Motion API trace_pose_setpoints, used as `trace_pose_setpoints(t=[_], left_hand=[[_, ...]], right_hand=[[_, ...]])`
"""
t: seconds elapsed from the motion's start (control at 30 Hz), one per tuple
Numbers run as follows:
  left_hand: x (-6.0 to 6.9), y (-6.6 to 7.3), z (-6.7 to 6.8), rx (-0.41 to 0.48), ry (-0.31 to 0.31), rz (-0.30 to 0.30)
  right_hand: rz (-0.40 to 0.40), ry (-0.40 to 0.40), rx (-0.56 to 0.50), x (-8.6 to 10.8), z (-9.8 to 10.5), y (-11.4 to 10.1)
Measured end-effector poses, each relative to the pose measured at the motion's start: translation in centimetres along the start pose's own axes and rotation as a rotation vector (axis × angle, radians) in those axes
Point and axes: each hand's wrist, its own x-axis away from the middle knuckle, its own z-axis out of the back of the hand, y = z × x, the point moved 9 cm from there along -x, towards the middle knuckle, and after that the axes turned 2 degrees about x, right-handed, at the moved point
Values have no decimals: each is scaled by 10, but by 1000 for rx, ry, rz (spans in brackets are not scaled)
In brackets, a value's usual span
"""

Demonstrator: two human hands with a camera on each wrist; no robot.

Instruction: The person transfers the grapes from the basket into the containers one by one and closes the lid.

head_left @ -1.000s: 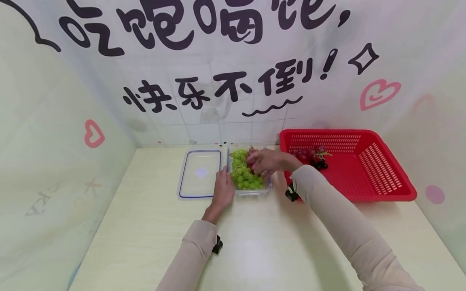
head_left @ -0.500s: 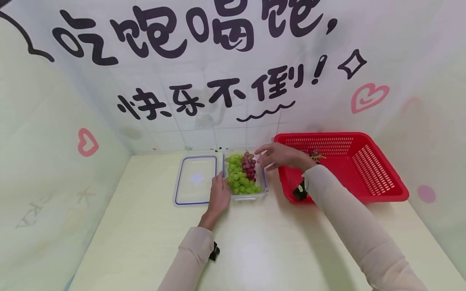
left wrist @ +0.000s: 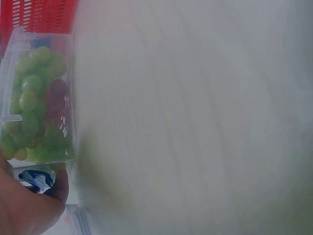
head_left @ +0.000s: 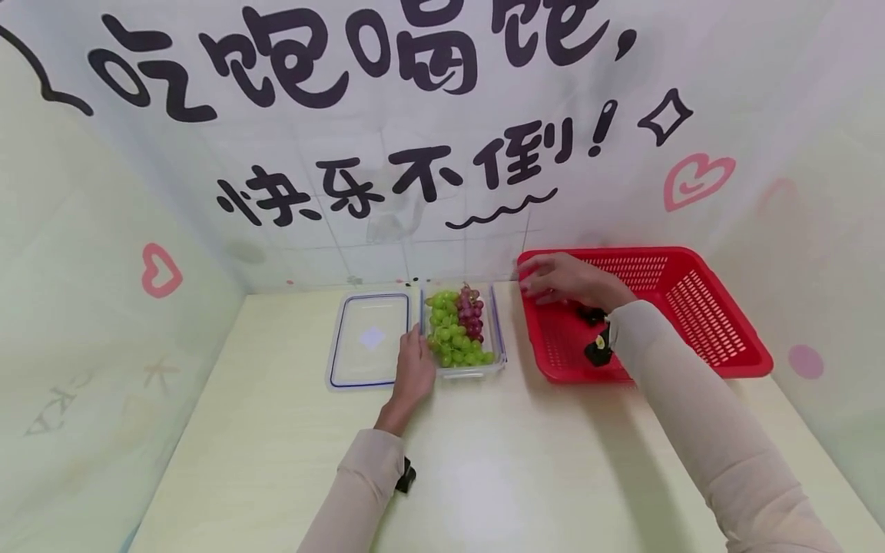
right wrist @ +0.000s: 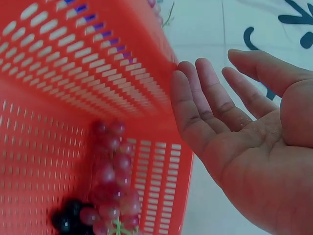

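In the head view a clear container holds green grapes and a bunch of red grapes along its right side. My left hand rests against the container's left side; in the left wrist view the left hand has its thumb and fingers at the end wall of the container. Over the left rim of the red basket is my right hand, holding nothing. The right wrist view shows the right hand with fingers loosely bent beside the basket wall, red grapes and black grapes lying inside.
A clear lid with a blue seal lies flat on the table, left of the container. Behind the table stands a wall covering with black writing, and side walls rise at left and right.
The right hand has left the container and moved right to the basket's left rim, uncovering the red grapes beside the green ones. The left hand stays at the container; the head view has shifted slightly.
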Motion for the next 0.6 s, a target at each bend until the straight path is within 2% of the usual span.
trace_pose_setpoints(t=[0.33, 0.6], left_hand=[[-1, -2, 1, -7, -5, 21], [-2, -3, -1, 7, -1, 20]], right_hand=[[-27, 63, 89, 6, 25, 14], [-34, 162, 149, 10, 49, 27]])
